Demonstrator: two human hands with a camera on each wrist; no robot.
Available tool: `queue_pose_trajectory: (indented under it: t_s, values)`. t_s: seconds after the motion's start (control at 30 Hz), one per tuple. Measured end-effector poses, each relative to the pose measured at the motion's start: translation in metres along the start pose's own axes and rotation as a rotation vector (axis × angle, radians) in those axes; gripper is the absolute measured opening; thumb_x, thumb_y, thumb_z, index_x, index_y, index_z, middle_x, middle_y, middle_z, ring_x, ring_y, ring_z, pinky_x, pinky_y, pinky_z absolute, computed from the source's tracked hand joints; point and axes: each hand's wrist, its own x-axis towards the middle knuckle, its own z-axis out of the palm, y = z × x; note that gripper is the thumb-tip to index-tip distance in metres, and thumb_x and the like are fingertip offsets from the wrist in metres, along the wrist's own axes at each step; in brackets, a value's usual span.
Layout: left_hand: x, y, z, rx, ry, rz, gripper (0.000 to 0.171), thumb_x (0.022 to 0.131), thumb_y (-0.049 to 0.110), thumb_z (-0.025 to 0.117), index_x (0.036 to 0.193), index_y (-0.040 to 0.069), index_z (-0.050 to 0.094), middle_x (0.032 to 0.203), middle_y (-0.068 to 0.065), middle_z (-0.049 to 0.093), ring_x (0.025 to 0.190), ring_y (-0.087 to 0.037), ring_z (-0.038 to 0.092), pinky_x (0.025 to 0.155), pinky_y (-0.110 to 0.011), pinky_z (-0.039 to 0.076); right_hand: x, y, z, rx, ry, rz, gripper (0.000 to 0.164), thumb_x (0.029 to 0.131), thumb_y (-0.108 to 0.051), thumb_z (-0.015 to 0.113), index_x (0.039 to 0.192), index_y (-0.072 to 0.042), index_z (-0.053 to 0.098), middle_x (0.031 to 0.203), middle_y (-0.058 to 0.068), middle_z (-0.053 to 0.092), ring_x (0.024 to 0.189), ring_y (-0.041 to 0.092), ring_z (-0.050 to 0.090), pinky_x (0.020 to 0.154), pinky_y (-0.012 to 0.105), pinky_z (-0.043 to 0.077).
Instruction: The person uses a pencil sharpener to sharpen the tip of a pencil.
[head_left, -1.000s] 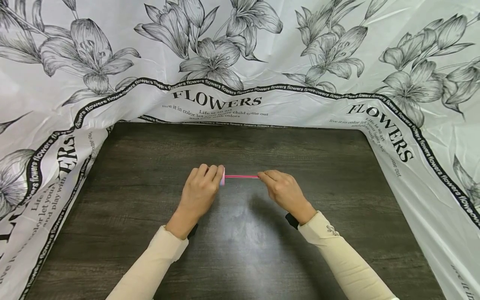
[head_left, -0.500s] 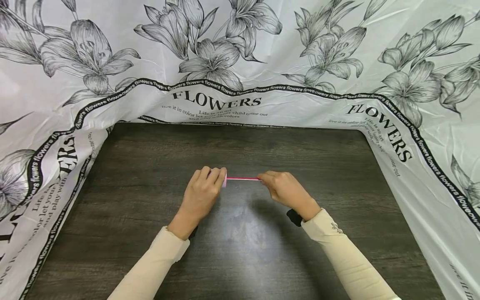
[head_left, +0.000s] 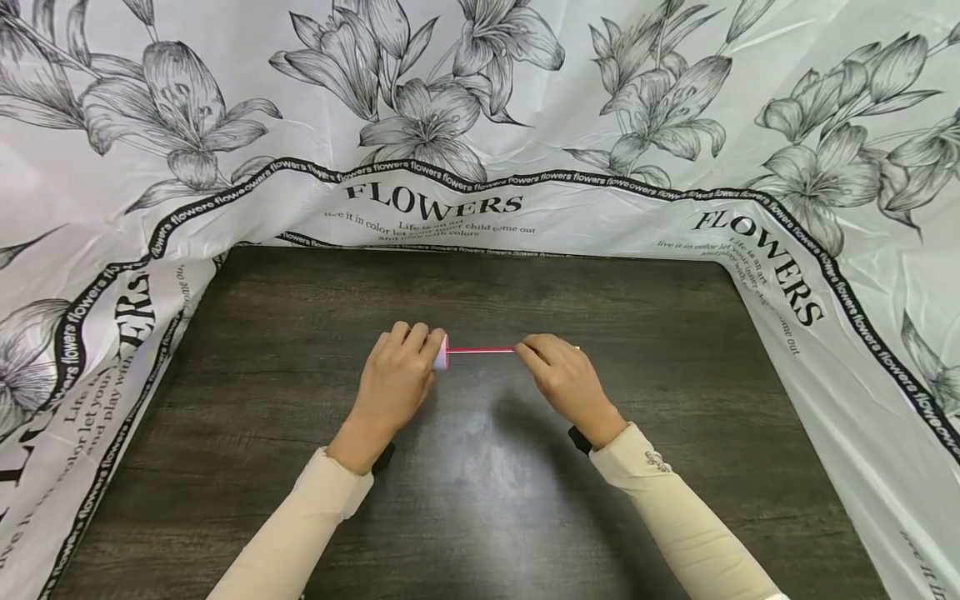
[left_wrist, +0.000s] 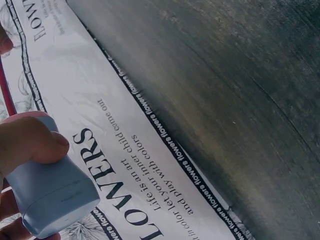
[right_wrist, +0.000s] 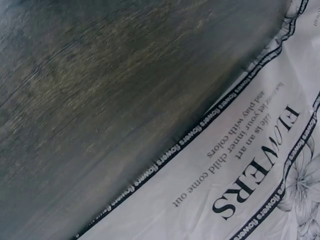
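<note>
Over the middle of the table point(head_left: 300, 467), my left hand point(head_left: 397, 375) grips a small rounded pencil sharpener point(left_wrist: 57, 195), blue-grey with a pink end. Its thumb point(left_wrist: 37, 142) lies across the body in the left wrist view. A thin red and white pencil point(head_left: 482, 350) runs level from the pink end to my right hand point(head_left: 566, 375). The right fingertips pinch it, and a small pale end shows past the knuckles. The pencil's inner end is hidden in the sharpener. Neither hand nor pencil shows in the right wrist view.
A white cloth point(head_left: 435, 229) with black flower drawings and lettering hangs behind the table and along both sides. The dark wood-grain tabletop meets it at the back edge.
Both hands shifted slightly toward me and then back away, keeping the same gap. The visible stripes on the pencil changed, and the right hand's tilt altered a little.
</note>
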Motion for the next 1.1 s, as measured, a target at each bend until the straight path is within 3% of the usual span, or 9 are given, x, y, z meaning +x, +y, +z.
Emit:
queue_pose_trajectory:
  t_s: [0.13,0.3,0.53,0.77,1.0,1.1]
  values:
    - [0.002,0.0003,-0.0001,0.028,0.032,0.02,0.031,0.07,-0.001,0.078,0.099,0.002,0.067,0.083,-0.008,0.059,0.069,-0.022,0.047,0.055,-0.027,0.036,-0.0004,-0.0023,0.0026,-0.044,0.039,0.002,0.018,0.092,0.006,0.052,0.093,0.001,0.069,0.086,0.008,0.065,0.077,0.021,0.066,0.067,0.029,0.056]
    - [0.0019,0.0007,-0.0003,0.038,0.05,0.023,0.027,0.072,-0.002,0.076,0.098,0.002,0.069,0.081,-0.008,0.059,0.067,-0.022,0.047,0.054,-0.027,0.035,-0.0032,-0.0039,0.0052,-0.061,-0.016,0.003,0.025,0.097,0.002,0.042,0.093,0.002,0.068,0.086,0.01,0.066,0.077,0.021,0.067,0.066,0.029,0.056]
    - [-0.0006,0.0009,-0.0022,0.001,0.013,0.003,0.039,0.064,0.001,0.083,0.101,0.002,0.07,0.084,-0.009,0.059,0.07,-0.023,0.048,0.056,-0.028,0.038,-0.003,-0.0033,0.0042,-0.015,-0.016,-0.033,0.012,0.094,-0.002,0.054,0.091,0.002,0.064,0.087,0.01,0.063,0.077,0.021,0.064,0.071,0.03,0.055]
    - [0.0012,0.0032,-0.0061,-0.046,-0.031,-0.013,0.045,0.061,0.004,0.087,0.103,0.001,0.07,0.086,-0.009,0.06,0.073,-0.024,0.05,0.058,-0.029,0.04,0.0021,-0.0033,0.0039,-0.104,0.061,-0.076,0.017,0.095,0.001,0.05,0.087,0.002,0.065,0.081,0.009,0.063,0.072,0.021,0.064,0.068,0.029,0.055]
    - [0.0009,0.0034,-0.0096,-0.08,-0.125,-0.049,0.05,0.06,0.009,0.089,0.105,0.002,0.07,0.09,-0.009,0.06,0.078,-0.024,0.051,0.063,-0.03,0.043,0.0004,-0.0042,0.0054,-0.096,-0.013,-0.098,0.028,0.1,-0.003,0.039,0.089,0.003,0.064,0.08,0.011,0.064,0.071,0.022,0.065,0.066,0.028,0.056]
    - [0.0016,0.0027,-0.0085,-0.051,-0.112,-0.023,0.045,0.062,0.007,0.087,0.104,0.002,0.07,0.089,-0.008,0.06,0.076,-0.023,0.05,0.061,-0.029,0.042,0.0008,-0.0035,0.0047,-0.039,-0.056,-0.092,0.026,0.1,-0.007,0.041,0.089,0.003,0.063,0.079,0.01,0.064,0.068,0.021,0.065,0.062,0.027,0.056]
